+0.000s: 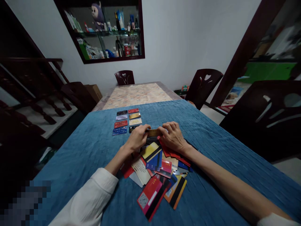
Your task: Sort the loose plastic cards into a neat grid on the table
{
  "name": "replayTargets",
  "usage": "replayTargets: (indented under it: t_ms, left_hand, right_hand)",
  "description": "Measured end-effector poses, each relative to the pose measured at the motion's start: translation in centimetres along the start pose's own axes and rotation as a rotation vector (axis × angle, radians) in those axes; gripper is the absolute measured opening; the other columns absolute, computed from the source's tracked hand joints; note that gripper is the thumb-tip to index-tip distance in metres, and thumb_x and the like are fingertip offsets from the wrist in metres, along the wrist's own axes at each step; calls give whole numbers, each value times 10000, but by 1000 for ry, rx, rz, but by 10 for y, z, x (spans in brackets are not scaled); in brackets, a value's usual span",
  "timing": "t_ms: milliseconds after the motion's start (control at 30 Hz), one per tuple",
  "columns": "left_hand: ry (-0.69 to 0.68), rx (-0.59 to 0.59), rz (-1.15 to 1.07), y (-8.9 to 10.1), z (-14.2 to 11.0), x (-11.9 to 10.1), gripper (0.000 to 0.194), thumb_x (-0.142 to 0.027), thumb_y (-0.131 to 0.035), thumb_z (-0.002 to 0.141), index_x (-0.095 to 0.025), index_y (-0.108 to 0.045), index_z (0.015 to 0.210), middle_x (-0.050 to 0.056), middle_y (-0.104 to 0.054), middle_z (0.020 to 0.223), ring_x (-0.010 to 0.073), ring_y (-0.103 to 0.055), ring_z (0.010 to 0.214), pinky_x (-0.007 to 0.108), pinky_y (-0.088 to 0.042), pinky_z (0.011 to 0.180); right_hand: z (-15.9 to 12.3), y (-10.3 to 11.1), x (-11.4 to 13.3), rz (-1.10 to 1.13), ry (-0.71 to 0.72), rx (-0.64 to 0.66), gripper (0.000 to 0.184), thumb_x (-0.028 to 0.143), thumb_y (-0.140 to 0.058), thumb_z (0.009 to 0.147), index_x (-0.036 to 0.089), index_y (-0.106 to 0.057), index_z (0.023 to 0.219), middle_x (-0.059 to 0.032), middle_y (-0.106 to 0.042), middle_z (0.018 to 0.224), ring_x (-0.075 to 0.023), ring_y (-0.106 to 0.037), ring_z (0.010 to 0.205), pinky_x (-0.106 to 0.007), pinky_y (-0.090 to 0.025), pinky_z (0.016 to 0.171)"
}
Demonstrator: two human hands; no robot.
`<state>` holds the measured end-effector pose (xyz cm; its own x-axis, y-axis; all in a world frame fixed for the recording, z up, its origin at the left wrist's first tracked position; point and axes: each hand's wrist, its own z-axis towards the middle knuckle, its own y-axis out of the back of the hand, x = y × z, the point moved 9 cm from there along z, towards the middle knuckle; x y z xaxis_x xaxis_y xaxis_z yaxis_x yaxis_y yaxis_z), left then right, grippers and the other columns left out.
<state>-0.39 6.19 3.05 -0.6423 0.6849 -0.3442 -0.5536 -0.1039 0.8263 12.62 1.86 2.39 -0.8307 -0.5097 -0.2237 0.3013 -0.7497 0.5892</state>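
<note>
Between my two hands a gold-coloured card [154, 133] is held by its ends, tilted up above the pile. My left hand [136, 137] is closed on its left end, and my right hand [173, 137] pinches the right end. Under and in front of them lies a loose heap of cards, overlapping at many angles. In it are a yellow card [150, 151] with a dark stripe, a blue card [154, 162], a cream card [141, 171], a red card [150, 194] with a square code, and an orange card [176, 192]. My hands and forearms hide part of the heap.
Beyond my left hand, several cards lie in two columns, among them a blue card [119, 131] and a red card [133, 110]. A blue cloth [89, 153] covers the near table. Dark wooden chairs [204, 86] stand around it; a shelf niche [113, 31] is in the wall.
</note>
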Motion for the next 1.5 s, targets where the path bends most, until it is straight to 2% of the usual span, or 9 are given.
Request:
replayTargets:
  t_ms: [133, 533, 1033, 1267, 1500]
  left_hand:
    - [20, -2, -10, -2, -1, 2, 240, -78, -482, 846, -192, -572, 1038, 57, -664, 960, 191, -633, 886, 330, -510, 836]
    - [-70, -16, 132, -1, -1, -10, 256, -60, -466, 809, -182, -558, 1015, 79, -642, 967, 217, -597, 916, 352, -501, 846]
    - [-178, -86, 324, -13, -10, -13, 434, -106, -512, 831, -138, -491, 1263, 192, -565, 1286, 303, -551, 1187, 449, -497, 942]
    - [-182, -132, 399, -13, -10, -12, 400, -116, -498, 872, -138, -508, 1271, 203, -557, 1282, 310, -558, 1177, 455, -486, 945]
    - [-215, -104, 448, -11, -10, -18, 349, -167, -484, 910, -120, -522, 1254, 197, -593, 1236, 311, -551, 1183, 455, -447, 983]
  right_hand:
    - [0, -2, -2, 17, -5, 0, 255, 294, -616, 881, 177, -630, 1107, -110, -589, 1049, -266, -429, 1007, -417, -337, 919]
    - [1, -3, -5, 21, -6, 27, 249, 284, -591, 899, 179, -633, 1121, -110, -611, 1057, -262, -450, 998, -411, -336, 907]
    - [0, -6, -10, 50, -23, 63, 337, 364, -610, 893, 169, -630, 1167, -136, -621, 1103, -292, -452, 1063, -428, -341, 924]
    - [0, -6, -8, 65, 2, 62, 377, 390, -628, 889, 161, -624, 1188, -139, -632, 1101, -295, -470, 1060, -419, -356, 902]
    - [4, 1, -5, 45, 39, 31, 327, 368, -611, 905, 134, -626, 1133, -144, -633, 1068, -278, -484, 1017, -393, -380, 874]
